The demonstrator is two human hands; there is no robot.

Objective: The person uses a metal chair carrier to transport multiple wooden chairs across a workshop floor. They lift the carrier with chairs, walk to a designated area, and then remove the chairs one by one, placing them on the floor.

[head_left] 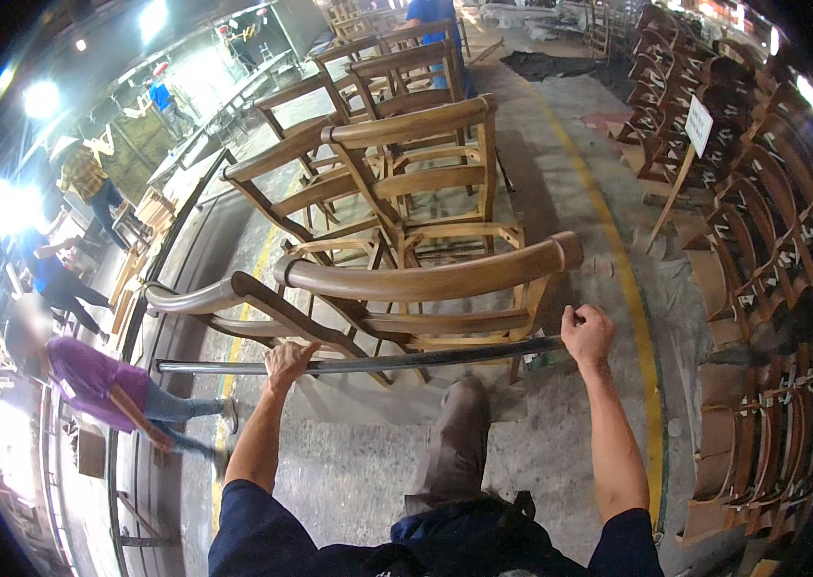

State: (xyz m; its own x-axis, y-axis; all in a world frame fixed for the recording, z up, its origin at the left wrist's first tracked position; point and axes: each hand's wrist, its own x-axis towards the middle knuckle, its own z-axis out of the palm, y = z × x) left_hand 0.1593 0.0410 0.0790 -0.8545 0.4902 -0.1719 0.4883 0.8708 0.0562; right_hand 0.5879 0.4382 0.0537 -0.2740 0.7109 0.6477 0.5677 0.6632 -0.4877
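My left hand [289, 363] and my right hand [587, 333] both grip a long dark metal bar [406, 359] that runs across in front of me, one hand near each end. Beyond the bar sits a load of unfinished wooden chairs [406, 183] stacked close together, with the curved back of the nearest chair [425, 279] just past my hands. My leg in grey trousers [454, 433] steps forward below the bar on the concrete floor.
Rows of stacked dark wooden chair frames [762, 250] line the right side, with a white sign on a stick [698, 125]. A yellow floor line [632, 298] runs ahead. Several people [99, 385] walk beyond a metal rail [127, 423] on the left.
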